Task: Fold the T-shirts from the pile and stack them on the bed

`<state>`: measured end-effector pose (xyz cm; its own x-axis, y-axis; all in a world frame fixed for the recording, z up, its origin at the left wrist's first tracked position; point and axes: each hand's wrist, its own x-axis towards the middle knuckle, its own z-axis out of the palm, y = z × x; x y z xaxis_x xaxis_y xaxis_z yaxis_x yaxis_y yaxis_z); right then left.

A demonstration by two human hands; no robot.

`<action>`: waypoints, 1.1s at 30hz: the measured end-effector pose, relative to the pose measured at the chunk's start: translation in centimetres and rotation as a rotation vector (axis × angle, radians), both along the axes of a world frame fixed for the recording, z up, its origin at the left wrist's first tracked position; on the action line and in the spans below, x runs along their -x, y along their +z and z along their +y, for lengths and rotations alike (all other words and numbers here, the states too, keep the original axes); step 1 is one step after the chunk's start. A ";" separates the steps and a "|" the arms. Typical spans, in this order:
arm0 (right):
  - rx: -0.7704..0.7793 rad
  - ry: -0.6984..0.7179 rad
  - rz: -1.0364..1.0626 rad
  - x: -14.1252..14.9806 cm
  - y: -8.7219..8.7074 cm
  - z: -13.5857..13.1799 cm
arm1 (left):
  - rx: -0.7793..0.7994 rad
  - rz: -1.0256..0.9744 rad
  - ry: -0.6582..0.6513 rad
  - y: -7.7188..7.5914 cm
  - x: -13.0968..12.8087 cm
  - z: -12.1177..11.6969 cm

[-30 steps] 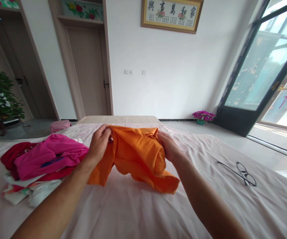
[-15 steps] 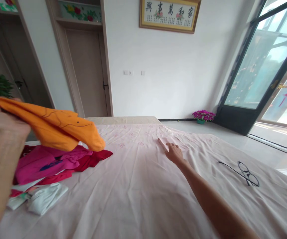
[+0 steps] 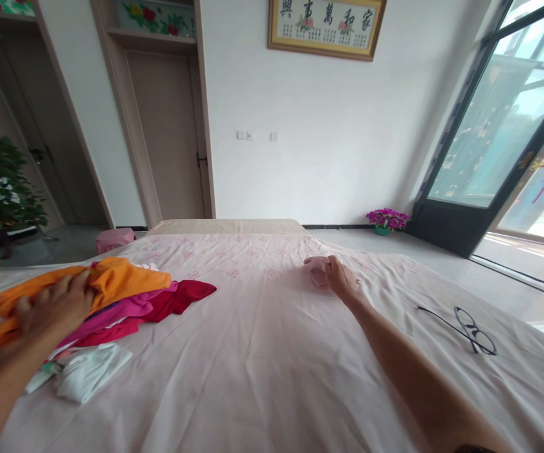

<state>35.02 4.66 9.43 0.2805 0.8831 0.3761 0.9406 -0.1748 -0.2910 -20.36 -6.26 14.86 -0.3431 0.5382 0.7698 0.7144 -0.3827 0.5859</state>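
Observation:
My left hand (image 3: 57,305) rests on an orange garment (image 3: 128,280), its fingers bent a little and apart. That garment lies crumpled on top of a pile at the left of the bed. Beneath it show a magenta garment (image 3: 125,308), a dark red one (image 3: 189,297) and a white crumpled cloth (image 3: 90,374). Farther off, right of the middle, my right hand (image 3: 342,280) is closed on a pale pink cloth (image 3: 318,270), bunched up under the fingers. Its colour is close to the bed sheet's, and I cannot tell whether it is a separate piece.
The pale pink bed sheet (image 3: 234,352) is wrinkled. Black-framed glasses (image 3: 475,330) lie on it at the right. Beyond the bed are a pink stool (image 3: 115,240), a leafy plant (image 3: 5,182), a pot of purple flowers (image 3: 388,220) and a glass door (image 3: 484,126).
My left hand has lowered the orange garment onto the pile and loosened its fingers. My right hand, flat with fingers stretched before, has closed and bunched up the pink cloth.

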 end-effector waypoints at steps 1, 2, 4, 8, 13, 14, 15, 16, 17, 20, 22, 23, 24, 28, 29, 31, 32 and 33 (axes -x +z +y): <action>-0.077 0.023 0.090 0.5 1.0 -0.1 | 0.009 0.031 0.030 -0.5 -0.3 0.2; -0.150 0.071 0.178 1.2 1.9 -0.3 | 0.014 0.066 0.062 -1.1 -0.6 0.5; -0.275 0.227 0.377 3.0 3.7 -0.9 | 0.020 0.163 0.114 -2.7 -1.1 1.5; -0.312 0.553 0.947 8.0 6.9 -2.6 | 0.166 0.323 -0.075 -6.4 -4.4 3.4; -0.120 0.603 1.427 13.0 9.7 -4.8 | 0.617 -0.145 -0.555 -7.8 -11.5 2.4; -0.055 0.601 1.476 13.3 9.8 -5.0 | 0.673 -0.253 -0.626 -7.6 -12.5 1.9; 0.008 0.605 1.503 13.5 9.7 -5.0 | 0.708 -0.331 -0.680 -7.4 -13.2 1.5; 0.060 0.611 1.504 13.4 9.4 -4.8 | 0.732 -0.387 -0.731 -7.3 -13.6 1.2; 0.084 0.608 1.477 13.1 8.8 -4.5 | 0.755 -0.432 -0.782 -7.4 -13.7 0.9; 0.028 0.482 1.214 11.3 6.0 -3.2 | 0.831 -0.565 -0.858 -8.5 -13.1 1.0; 0.014 0.335 0.898 9.9 3.7 -2.8 | 0.865 -0.582 -0.786 -9.7 -12.2 1.5; 0.034 0.293 0.727 9.5 2.6 -2.9 | 0.864 -0.526 -0.709 -10.3 -11.7 1.9; 0.070 0.294 0.583 9.3 1.7 -3.2 | 0.861 -0.439 -0.632 -10.8 -11.3 2.2; 0.262 0.592 0.295 11.3 -0.8 -6.6 | 0.876 -0.027 -0.383 -11.5 -10.5 3.1; 0.286 0.665 0.235 12.3 -1.2 -7.6 | 0.887 0.049 -0.331 -11.4 -10.6 3.2; 0.286 0.711 0.081 14.4 -2.1 -9.1 | 0.900 0.156 -0.234 -11.3 -10.8 3.1; 0.264 0.706 0.019 15.2 -2.6 -9.5 | 0.900 0.188 -0.193 -11.3 -11.0 3.0; 0.242 0.690 -0.017 15.9 -3.0 -9.7 | 0.897 0.209 -0.162 -11.4 -11.1 2.9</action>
